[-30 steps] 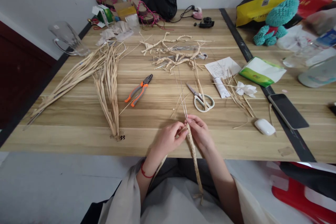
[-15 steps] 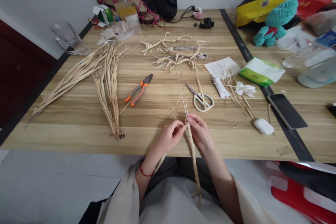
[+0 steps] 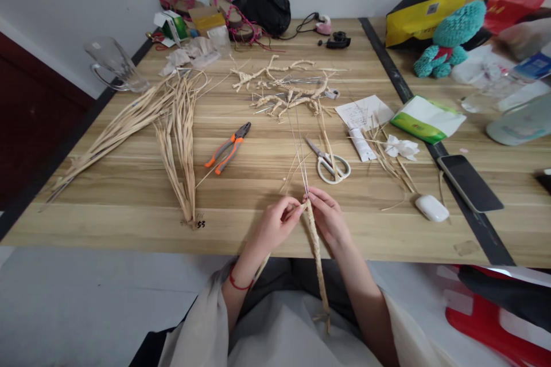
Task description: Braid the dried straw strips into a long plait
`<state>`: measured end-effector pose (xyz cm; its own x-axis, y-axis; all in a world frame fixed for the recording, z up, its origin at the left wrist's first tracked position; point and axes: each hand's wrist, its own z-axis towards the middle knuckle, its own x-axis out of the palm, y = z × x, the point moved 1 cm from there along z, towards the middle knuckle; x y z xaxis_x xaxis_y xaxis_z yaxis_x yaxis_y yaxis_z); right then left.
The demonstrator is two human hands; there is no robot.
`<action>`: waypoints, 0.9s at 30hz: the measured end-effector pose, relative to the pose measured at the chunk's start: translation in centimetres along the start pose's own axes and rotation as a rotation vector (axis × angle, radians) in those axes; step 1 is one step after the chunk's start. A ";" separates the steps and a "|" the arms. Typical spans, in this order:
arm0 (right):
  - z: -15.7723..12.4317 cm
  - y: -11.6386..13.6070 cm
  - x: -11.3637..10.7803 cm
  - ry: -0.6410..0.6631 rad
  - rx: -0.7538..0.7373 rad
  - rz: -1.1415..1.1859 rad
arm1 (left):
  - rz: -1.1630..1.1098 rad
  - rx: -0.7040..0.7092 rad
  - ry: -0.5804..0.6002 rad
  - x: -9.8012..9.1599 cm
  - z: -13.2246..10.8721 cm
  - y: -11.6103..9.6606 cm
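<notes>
**Two hands pinch the top of a straw braid at the table's near edge**

The only writing that reads is "55" [image 3: 200, 223], marked in black on the wooden table [image 3: 129, 195] at the foot of a straw bundle; the print on the white paper slip [image 3: 365, 110] and on the green-and-white packet [image 3: 427, 118] is too small to make out

Counted: one pair of orange-handled pliers [image 3: 227, 148], one pair of white-handled scissors [image 3: 329, 162], one dark phone [image 3: 470, 182], one white mouse [image 3: 431, 208], one teal crocheted toy [image 3: 451, 34], one clear glass jug [image 3: 112, 64], and two loose bundles of straw [image 3: 142, 120]

The braided straw cord [image 3: 317, 258] hangs from the hands over the table edge into the lap. The left hand [image 3: 275, 225] and right hand [image 3: 329, 219] meet at its upper end, fingertips pressed together, each pinching strands where the braid stops. Thin wires [image 3: 299, 155] rise from that pinch point toward the scissors. A red bracelet [image 3: 237, 283] circles the left wrist
</notes>
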<state>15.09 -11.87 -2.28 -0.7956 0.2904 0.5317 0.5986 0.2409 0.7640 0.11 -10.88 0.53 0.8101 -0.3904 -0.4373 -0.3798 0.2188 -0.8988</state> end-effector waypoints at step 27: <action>0.0 -0.5 -0.2 0.036 -0.013 -0.061 | -0.004 -0.009 0.002 0.2 -0.1 0.2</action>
<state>14.97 -12.05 -2.75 -0.8335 0.2420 0.4967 0.5478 0.2447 0.8000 0.14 -11.01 0.26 0.8108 -0.3931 -0.4337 -0.3802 0.2096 -0.9008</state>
